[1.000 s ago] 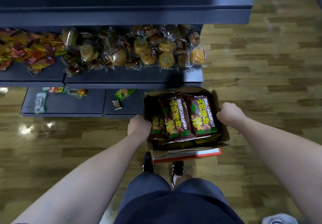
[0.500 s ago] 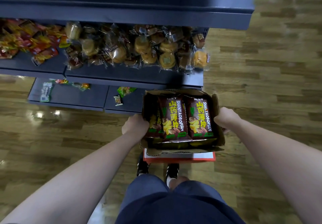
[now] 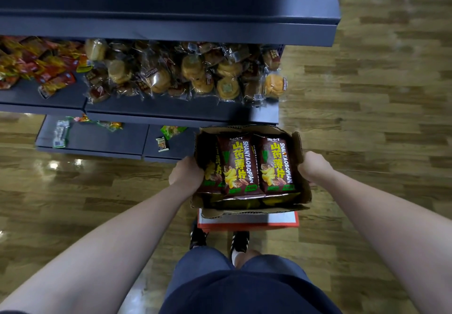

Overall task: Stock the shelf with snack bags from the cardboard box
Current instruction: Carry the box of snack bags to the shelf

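Here, the left hand (image 3: 187, 175) and right hand (image 3: 314, 167) are gripping opposite sides of the cardboard box (image 3: 303, 191), fingers curled around its walls. Dark red snack bags (image 3: 238, 167) are lying inside, just before the lower shelf (image 3: 97, 140).

Shop — dark shelves (image 3: 171, 110) stocked with packaged snacks (image 3: 186, 74).

Glossy wood-look floor (image 3: 97, 191), matt cardboard box (image 3: 299, 152), shiny plastic snack bags (image 3: 276, 164)
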